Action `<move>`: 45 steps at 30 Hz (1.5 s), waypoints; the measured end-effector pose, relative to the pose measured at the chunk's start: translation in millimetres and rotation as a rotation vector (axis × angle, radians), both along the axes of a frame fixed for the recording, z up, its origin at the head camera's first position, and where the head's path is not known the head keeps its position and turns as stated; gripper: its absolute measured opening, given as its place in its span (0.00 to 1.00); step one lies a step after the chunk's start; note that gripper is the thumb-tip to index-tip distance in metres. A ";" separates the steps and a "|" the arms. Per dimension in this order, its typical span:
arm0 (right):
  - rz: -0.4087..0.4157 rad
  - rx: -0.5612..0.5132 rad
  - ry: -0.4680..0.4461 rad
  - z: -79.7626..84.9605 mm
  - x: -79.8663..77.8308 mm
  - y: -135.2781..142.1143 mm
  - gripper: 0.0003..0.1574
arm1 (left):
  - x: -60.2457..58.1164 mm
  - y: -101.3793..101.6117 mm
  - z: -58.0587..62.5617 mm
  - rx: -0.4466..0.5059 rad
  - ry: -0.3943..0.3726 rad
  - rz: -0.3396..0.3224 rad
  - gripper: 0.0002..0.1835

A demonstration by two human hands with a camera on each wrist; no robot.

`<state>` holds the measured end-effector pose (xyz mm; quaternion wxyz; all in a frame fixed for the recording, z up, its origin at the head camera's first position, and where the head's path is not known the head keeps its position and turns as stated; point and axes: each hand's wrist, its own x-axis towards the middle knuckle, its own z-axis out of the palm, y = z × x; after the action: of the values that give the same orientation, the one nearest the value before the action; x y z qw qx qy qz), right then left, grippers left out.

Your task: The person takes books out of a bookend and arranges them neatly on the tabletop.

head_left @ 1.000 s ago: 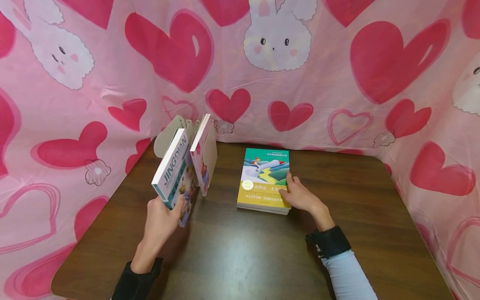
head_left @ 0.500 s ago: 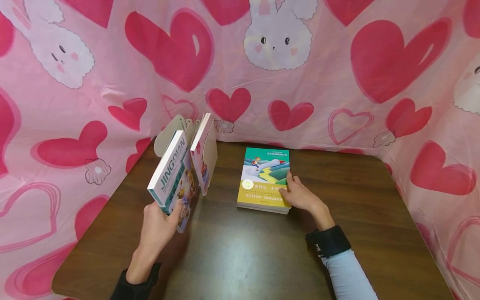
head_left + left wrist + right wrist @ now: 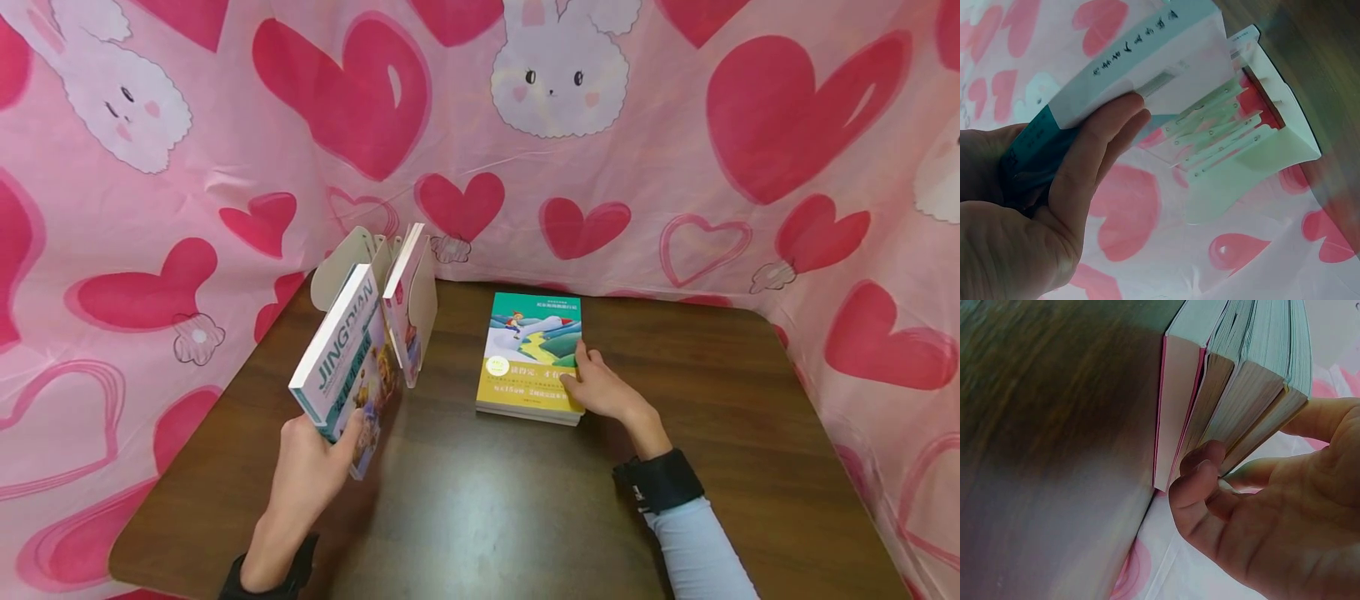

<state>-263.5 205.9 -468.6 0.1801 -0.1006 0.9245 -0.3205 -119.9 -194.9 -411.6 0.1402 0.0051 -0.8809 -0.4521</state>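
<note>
Your left hand [image 3: 315,454] grips the white-and-teal book [image 3: 356,375] by its near part, thumb on the lettered cover, fingers across the opposite face. Your right hand [image 3: 603,390] pinches the right side of the book pile [image 3: 528,354]: thumb on the top cover, fingers curled at the edge. Landmark: the cream rack [image 3: 426,302]. Held book: on your side of the rack, kept on edge, upper edge slanting away from you toward the rack. Contact between the two: cannot tell; they overlap in the head and left-wrist views. Key relation, by judgement: the rack lies beyond the held book, slightly right, so the left hand is the nearer one. Long axis of the held book: uncertain from foreshortening, though its narrow lettered side runs outward from the palm in the left-wrist view. Book pile: flat, well to the right of the rack, long axis front to back; right-wrist view shows several books stacked. Pink book [image 3: 399,321]: upright in the rack, beside its right wall. Wooden table [image 3: 480,508] beneath rack and pile; heart-and-rabbit curtain [image 3: 660,150] behind the rack.
</note>
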 end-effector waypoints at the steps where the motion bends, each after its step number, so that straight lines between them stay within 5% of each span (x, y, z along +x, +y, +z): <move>1: -0.001 0.002 -0.001 0.1 -0.4 0.1 0.54 | 1.1 0.0 1.4 0.006 -0.020 -0.002 0.33; 6: -0.001 0.004 -0.008 0.3 -1.2 0.3 0.55 | 6.0 -0.2 5.9 0.023 -0.073 -0.008 0.34; 22: 0.009 -0.010 0.013 0.5 1.0 1.0 0.54 | 24.8 8.4 17.4 0.013 0.014 -0.035 0.33; 45: 0.004 -0.016 0.011 1.3 2.1 0.9 0.55 | 10.4 23.4 10.5 0.053 0.071 -0.146 0.35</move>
<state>-261.4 206.8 -467.4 0.1748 -0.1057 0.9228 -0.3267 -109.5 -171.5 -401.1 0.1378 -0.0713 -0.8611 -0.4842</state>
